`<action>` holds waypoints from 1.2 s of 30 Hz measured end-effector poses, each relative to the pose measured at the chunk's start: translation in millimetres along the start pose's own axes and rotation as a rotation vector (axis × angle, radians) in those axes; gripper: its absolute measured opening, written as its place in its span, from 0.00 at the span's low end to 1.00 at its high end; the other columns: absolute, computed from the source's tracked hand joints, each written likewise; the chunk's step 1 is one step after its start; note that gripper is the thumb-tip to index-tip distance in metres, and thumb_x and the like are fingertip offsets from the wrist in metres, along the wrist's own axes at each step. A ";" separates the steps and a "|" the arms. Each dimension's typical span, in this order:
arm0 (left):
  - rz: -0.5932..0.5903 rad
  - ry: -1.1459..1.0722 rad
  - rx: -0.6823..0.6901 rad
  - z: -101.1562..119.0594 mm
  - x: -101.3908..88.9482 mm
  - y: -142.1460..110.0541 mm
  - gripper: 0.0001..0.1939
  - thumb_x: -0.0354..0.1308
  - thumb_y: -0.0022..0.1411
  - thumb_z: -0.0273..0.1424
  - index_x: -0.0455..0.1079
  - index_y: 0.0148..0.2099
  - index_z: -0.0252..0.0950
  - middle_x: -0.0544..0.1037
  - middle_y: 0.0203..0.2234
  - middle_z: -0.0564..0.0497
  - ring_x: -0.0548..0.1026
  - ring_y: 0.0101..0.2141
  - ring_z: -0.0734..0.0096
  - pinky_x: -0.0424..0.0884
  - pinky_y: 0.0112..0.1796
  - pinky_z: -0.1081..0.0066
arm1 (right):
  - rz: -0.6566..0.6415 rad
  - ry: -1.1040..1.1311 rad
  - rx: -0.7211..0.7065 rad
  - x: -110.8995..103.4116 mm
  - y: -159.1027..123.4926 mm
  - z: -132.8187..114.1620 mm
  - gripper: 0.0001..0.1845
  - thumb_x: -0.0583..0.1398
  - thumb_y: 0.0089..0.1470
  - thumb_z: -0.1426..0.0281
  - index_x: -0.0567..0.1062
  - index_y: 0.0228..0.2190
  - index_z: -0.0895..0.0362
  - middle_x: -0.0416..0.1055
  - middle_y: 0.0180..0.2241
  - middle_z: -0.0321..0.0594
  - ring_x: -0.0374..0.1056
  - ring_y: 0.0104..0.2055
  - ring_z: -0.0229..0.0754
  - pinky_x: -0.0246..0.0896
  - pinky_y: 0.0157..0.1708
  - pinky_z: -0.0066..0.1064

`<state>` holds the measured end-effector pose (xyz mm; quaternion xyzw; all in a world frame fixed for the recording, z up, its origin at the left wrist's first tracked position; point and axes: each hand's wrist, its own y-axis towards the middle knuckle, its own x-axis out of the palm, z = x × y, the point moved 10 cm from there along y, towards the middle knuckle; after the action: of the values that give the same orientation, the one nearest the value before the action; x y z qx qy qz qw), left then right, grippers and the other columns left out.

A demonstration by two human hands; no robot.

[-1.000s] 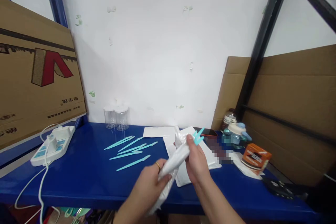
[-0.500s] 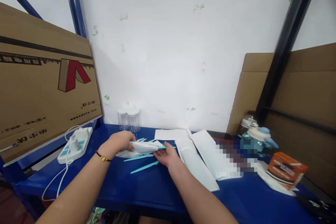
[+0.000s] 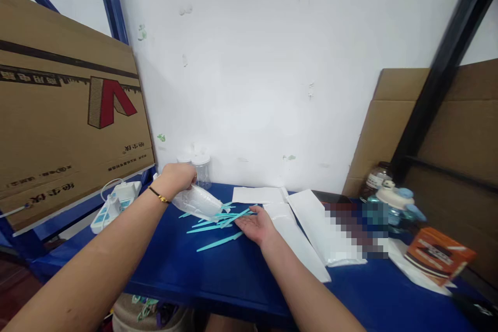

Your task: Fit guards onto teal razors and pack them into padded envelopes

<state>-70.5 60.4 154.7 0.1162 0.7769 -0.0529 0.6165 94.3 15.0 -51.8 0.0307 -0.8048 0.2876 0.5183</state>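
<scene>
In the head view, my left hand (image 3: pixel 181 179) is closed on a crinkled white plastic bag (image 3: pixel 198 201) and holds it raised and tilted, its lower end towards the right. Below that end lies a loose pile of thin turquoise knife-shaped plastic sticks (image 3: pixel 220 243), fanned out on the blue table. My right hand (image 3: pixel 254 224) is palm up at the right end of the pile. Several stick ends meet between its thumb and fingers, held loosely. Part of the pile is hidden behind the bag.
White packets (image 3: pixel 324 228) lie right of my right hand. Beyond them are a teal bottle (image 3: pixel 392 207), a brown jar (image 3: pixel 375 180) and an orange box (image 3: pixel 439 254). Clear jars (image 3: pixel 202 168) stand by the wall. A power strip (image 3: pixel 116 205) and a cardboard box (image 3: pixel 73 98) are on the left.
Both hands have moved left with the bag, over the sticks. The sticks that poked from the bag have come out onto the pile. The bag is now lifted and tilted away from my right hand.
</scene>
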 end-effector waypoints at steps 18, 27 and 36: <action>0.394 0.300 0.274 39.0 -39.7 -4.5 0.16 0.48 0.53 0.18 0.75 0.31 0.39 0.77 0.25 0.48 0.71 0.34 0.64 0.42 0.55 0.51 | 0.072 -0.644 -0.471 -3.6 -19.1 -43.0 0.18 0.58 0.39 0.81 0.72 0.36 0.59 0.70 0.37 0.40 0.66 0.40 0.39 0.60 0.44 0.28; 0.222 0.094 0.282 27.4 -11.2 9.5 0.13 0.47 0.57 0.28 0.74 0.36 0.44 0.77 0.32 0.51 0.71 0.39 0.65 0.42 0.54 0.47 | 0.031 -1.968 -0.911 74.1 -23.4 -36.4 0.13 0.50 0.56 0.70 0.73 0.37 0.58 0.73 0.38 0.49 0.67 0.44 0.48 0.55 0.42 0.35; 0.146 0.032 0.267 14.4 11.0 16.3 0.14 0.46 0.57 0.29 0.73 0.38 0.46 0.77 0.34 0.52 0.70 0.40 0.64 0.42 0.54 0.46 | -0.320 -1.790 -0.473 65.3 -22.8 -36.3 0.06 0.50 0.56 0.69 0.65 0.32 0.57 0.76 0.29 0.39 0.71 0.23 0.35 0.58 0.22 0.23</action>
<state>-55.2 74.2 141.7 0.2540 0.7621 -0.1088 0.5855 101.8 30.2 24.4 0.2445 -0.9279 -0.0888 -0.2672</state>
